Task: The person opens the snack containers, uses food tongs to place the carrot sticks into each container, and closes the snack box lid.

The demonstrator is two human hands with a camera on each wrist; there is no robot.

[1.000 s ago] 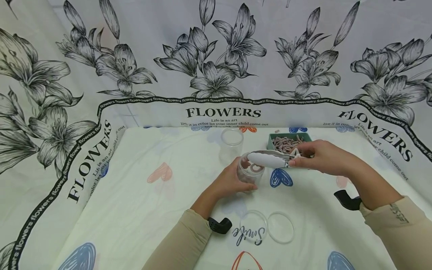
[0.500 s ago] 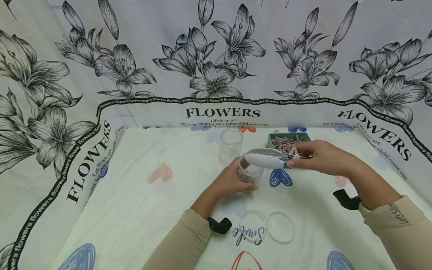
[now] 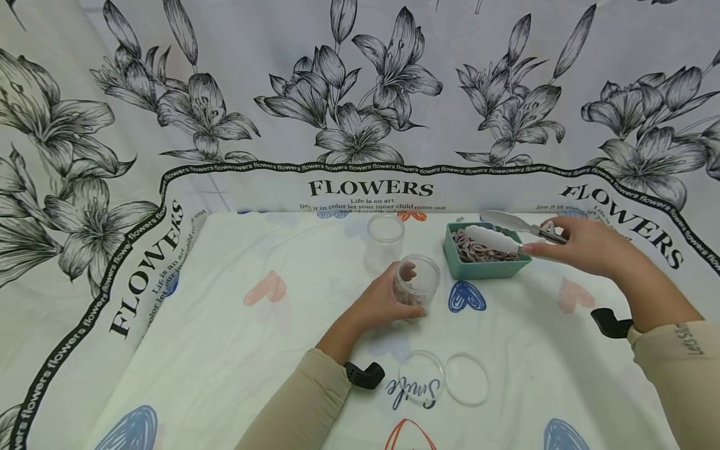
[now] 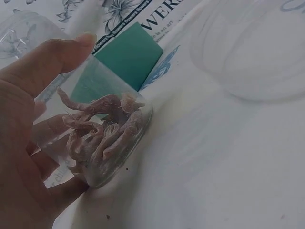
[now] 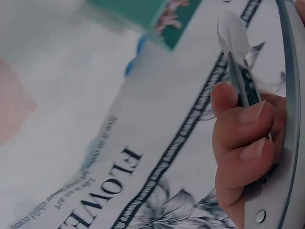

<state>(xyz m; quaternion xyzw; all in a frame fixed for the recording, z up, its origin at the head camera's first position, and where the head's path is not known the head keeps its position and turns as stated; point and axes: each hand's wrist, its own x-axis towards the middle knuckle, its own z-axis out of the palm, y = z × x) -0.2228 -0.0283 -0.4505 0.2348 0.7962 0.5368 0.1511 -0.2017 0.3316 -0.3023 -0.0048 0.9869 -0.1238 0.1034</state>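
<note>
My left hand (image 3: 379, 300) grips a clear plastic jar (image 3: 417, 281) around its side, thumb in front. Several brownish-pink, twisted strips (image 4: 105, 126) lie in the bottom of that jar, seen through its wall in the left wrist view. My right hand (image 3: 585, 247) holds a pair of tongs (image 3: 500, 228) with white tips and metal arms. The tongs' tips are spread apart over a green box (image 3: 486, 270) heaped with more of the same strips (image 3: 469, 247). In the right wrist view, curled fingers (image 5: 243, 152) wrap one metal arm of the tongs.
Behind the held jar stands a second clear jar (image 3: 385, 240). Two clear rings, a left ring (image 3: 422, 375) and a right ring (image 3: 467, 379), lie on the heart-print cloth (image 3: 315, 350) near the front. A flower-print curtain (image 3: 349, 94) closes off the back.
My right hand has carried the tongs from the held jar's mouth rightward over the green box. A curled strip between the tips has dropped into the jar. My left hand stays in place.
</note>
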